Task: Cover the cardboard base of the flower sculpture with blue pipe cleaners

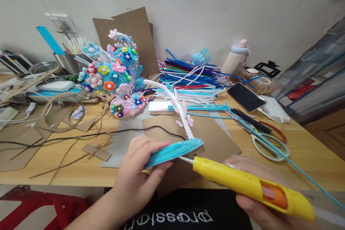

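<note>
While the left hand is clamping its grip on a blue base above the front of the desk, the right hand is wrapping its grip around a yellow glue gun, whose metal nozzle is pointing at the base's lower edge, contact being hard to judge. At the back left, a shiny holder is holding pale sticks; beside it, a metal bowl is standing partly hidden. Toward the right, pearl-like beads are lying in or on a see-through container, though which is unclear, and a capped bottle is hiding its contents. The base is showing a fuzzy, banded surface, and from it a white wrapped stem is curving upward, bearing pinkish petals. Behind, a flower-covered fuzzy ornament is standing near a heap of pipe cleaners. On the black garment, white upside-down letters are seeming to read "pression".
</note>
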Available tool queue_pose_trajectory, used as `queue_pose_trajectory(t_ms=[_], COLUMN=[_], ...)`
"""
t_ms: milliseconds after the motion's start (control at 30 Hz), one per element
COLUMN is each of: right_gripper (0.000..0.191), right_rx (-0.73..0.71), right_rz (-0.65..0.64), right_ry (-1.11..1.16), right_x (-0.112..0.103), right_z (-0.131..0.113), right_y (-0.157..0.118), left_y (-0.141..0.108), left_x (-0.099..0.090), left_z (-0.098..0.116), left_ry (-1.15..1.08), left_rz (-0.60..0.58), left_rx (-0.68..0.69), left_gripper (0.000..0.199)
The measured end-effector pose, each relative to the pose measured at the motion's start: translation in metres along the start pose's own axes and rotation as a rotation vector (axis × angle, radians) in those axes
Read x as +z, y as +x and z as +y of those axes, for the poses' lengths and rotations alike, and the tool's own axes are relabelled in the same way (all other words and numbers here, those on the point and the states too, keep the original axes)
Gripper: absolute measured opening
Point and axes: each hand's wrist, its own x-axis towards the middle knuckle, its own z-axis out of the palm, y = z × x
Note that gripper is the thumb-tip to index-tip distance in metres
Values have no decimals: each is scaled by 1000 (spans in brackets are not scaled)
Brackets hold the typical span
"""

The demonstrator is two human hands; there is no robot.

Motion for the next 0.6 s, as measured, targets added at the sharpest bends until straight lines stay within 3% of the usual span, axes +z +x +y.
queue_pose_trajectory(t_ms=[167,600], right_gripper=[28,34], right_rx=[41,59], right_rz=[-108,-135], right_ry=[141,195], right_x=[0,1], right_z=[7,10], right_y=[-11,-12], left_y=[1,0], left_x=[0,-1], left_z=[0,1], left_ry=[2,-3], left_rz=[2,6], left_rx=[-2,-1], left_gripper=[28,28])
